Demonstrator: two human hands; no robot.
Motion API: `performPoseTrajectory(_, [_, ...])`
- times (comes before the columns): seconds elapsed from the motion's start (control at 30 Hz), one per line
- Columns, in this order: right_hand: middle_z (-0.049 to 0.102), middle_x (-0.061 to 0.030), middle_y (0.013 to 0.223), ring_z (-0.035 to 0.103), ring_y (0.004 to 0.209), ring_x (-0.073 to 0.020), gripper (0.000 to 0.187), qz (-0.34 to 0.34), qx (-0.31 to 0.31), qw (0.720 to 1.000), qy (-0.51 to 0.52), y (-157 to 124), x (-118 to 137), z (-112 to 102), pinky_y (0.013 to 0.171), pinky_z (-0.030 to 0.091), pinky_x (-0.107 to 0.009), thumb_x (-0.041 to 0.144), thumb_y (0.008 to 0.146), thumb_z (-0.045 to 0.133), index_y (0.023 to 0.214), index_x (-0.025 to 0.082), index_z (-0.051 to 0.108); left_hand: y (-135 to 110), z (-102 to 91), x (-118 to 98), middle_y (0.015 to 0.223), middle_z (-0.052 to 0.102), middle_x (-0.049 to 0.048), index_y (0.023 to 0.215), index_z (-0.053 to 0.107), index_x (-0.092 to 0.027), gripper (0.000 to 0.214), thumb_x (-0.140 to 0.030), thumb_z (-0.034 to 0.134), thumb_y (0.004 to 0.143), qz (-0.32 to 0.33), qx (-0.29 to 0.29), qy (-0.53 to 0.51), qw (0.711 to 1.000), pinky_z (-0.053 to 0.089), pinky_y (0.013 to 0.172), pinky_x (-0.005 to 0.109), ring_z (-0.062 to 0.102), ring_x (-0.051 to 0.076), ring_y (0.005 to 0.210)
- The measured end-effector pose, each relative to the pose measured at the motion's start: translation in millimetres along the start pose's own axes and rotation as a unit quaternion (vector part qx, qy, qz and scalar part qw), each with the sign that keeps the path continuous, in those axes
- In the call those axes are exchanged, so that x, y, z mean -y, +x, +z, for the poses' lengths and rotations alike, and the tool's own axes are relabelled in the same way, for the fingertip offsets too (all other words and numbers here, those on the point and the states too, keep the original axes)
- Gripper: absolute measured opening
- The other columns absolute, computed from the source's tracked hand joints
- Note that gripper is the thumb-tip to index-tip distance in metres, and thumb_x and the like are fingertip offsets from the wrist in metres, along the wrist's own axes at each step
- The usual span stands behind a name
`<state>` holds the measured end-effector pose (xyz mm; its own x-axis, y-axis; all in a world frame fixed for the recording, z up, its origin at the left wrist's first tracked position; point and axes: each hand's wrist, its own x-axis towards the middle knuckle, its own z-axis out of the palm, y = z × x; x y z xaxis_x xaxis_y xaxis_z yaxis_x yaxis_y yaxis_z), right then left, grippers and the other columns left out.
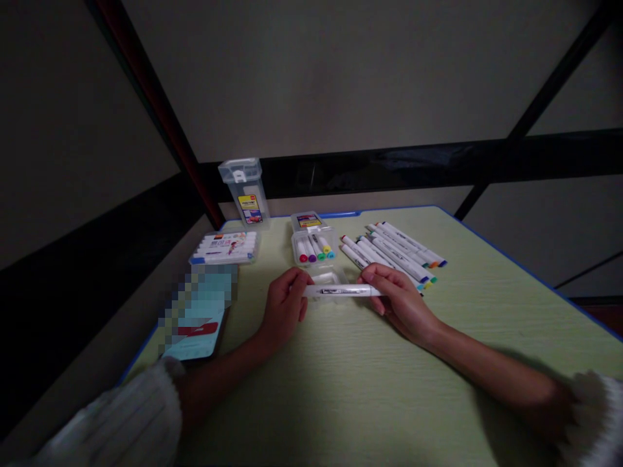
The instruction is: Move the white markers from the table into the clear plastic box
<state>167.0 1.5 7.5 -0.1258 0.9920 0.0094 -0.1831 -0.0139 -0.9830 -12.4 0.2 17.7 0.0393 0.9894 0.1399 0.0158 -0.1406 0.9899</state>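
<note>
A white marker (341, 290) with dark print lies level between my two hands. My left hand (286, 299) pinches its left end, and my right hand (396, 295) grips the right end, hiding that tip. Just behind the marker is a clear plastic lid (331, 275), partly covered by it. Farther back, a clear case (311, 235) lies on its side with several markers in it, their red, purple, green, yellow and blue ends facing me. Loose white markers (396, 253) with coloured ends are heaped right of the case, beyond my right hand.
An upright clear container (247, 194) with a yellow label stands at the back left. In front of it lies a flat pack of white pens (226, 248). A light-blue, partly blurred flat object (207, 318) lies at the left edge of the green table (350, 389). Walls enclose the far side.
</note>
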Motion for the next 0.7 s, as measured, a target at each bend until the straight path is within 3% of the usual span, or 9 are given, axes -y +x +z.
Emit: performPoseTrajectory(0.7, [0.042,0.0064,0.034,0.027,0.033,-0.0064,0.020,-0.009,0.015,1.000,-0.026,-2.2,0.7,-1.4,0.036,0.014,-0.021,0.032,0.074,0.054,0.062,0.016,0.055,1.4,-0.5,1.6,0.040,0.031,-0.0107,0.061,0.048,-0.016,0.026,-0.037,0.049,0.076,0.000,0.007,0.005,1.000,0.021,0.027,0.013,0.029,0.001,0.027])
